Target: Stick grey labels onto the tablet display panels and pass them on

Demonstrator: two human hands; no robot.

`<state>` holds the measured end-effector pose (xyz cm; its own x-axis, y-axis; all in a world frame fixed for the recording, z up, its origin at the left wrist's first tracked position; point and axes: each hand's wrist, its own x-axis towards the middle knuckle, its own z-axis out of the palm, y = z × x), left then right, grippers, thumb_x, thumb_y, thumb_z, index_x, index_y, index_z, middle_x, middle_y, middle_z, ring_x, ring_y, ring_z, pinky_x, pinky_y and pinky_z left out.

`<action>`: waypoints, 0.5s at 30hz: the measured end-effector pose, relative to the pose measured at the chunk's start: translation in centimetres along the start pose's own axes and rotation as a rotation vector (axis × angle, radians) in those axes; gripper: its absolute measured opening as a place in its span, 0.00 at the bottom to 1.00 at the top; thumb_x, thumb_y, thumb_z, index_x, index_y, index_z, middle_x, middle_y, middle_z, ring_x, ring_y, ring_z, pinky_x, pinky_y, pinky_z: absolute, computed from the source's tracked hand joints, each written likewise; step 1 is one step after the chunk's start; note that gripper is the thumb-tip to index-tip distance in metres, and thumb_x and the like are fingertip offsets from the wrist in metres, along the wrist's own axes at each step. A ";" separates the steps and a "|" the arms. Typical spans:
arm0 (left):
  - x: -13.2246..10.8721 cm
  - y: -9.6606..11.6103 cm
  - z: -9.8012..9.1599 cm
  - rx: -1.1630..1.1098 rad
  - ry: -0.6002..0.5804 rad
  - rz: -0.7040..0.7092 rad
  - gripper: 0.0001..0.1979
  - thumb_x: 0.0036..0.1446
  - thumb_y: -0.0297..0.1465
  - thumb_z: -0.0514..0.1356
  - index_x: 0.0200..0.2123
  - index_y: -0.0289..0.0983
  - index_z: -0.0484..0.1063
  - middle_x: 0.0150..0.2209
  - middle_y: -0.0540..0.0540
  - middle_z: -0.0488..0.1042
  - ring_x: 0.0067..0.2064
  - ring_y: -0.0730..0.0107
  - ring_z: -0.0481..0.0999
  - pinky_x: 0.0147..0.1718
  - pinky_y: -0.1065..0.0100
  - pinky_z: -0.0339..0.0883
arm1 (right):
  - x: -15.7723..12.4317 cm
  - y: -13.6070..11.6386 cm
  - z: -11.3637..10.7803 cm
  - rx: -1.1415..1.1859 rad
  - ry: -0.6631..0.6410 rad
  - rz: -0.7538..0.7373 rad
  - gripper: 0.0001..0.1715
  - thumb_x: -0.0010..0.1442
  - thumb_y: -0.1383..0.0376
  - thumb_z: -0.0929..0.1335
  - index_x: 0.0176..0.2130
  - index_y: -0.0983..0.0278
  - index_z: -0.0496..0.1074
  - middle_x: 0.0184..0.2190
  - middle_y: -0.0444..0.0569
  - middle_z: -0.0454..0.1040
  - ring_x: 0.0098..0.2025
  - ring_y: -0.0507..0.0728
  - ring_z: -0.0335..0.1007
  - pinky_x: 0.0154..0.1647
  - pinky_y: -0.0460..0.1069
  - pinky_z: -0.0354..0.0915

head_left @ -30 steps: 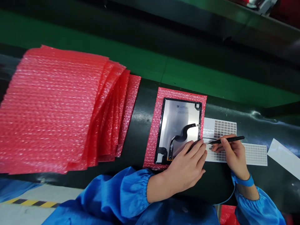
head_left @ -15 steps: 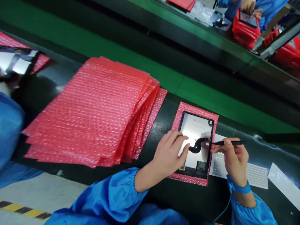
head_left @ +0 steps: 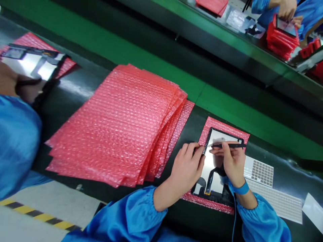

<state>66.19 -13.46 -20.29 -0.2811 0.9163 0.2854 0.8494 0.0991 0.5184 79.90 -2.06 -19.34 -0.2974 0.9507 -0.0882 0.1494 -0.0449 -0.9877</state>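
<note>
A tablet display panel (head_left: 214, 161) lies back side up on a red bubble-wrap sheet (head_left: 222, 129), with a black flex cable (head_left: 210, 179) curling across it. My left hand (head_left: 185, 169) rests at the panel's left edge, fingers curled, fingertips touching the frame near its upper left. My right hand (head_left: 232, 163) lies over the panel and grips black tweezers (head_left: 227, 145). The tweezer tips meet my left fingertips at the panel's left edge. A blue wrist strap (head_left: 239, 190) circles my right wrist.
A fanned stack of red bubble-wrap sheets (head_left: 121, 121) lies to the left. White sticker sheets (head_left: 262, 173) sit right of the panel. Another person's blue sleeve (head_left: 15, 141) and a second panel (head_left: 32, 64) are far left. Across the green belt (head_left: 151, 64), someone handles red trays (head_left: 280, 35).
The view swung left and up. My right hand carried the tweezers from the sticker sheet across the panel to its left edge. My left hand shifted from the panel's lower part to its upper left edge.
</note>
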 end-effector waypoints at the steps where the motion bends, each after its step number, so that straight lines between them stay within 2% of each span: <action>1: 0.0 0.0 -0.1 0.000 -0.003 -0.003 0.13 0.70 0.27 0.60 0.55 0.34 0.76 0.49 0.39 0.77 0.47 0.53 0.74 0.44 0.53 0.76 | 0.0 0.1 0.0 -0.007 0.001 -0.002 0.19 0.69 0.49 0.74 0.42 0.62 0.74 0.32 0.50 0.86 0.29 0.59 0.86 0.29 0.51 0.82; 15: 0.2 0.1 -0.5 -0.029 -0.011 -0.012 0.14 0.71 0.27 0.59 0.56 0.34 0.76 0.49 0.38 0.77 0.48 0.53 0.74 0.44 0.54 0.76 | -0.4 -0.1 0.2 -0.065 0.018 0.007 0.17 0.71 0.50 0.73 0.42 0.62 0.76 0.34 0.50 0.86 0.31 0.59 0.87 0.32 0.52 0.84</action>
<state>66.03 -13.51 -19.74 -0.2859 0.9192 0.2707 0.8329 0.0987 0.5445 79.80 -2.55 -19.27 -0.2792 0.9558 -0.0927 0.2129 -0.0325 -0.9765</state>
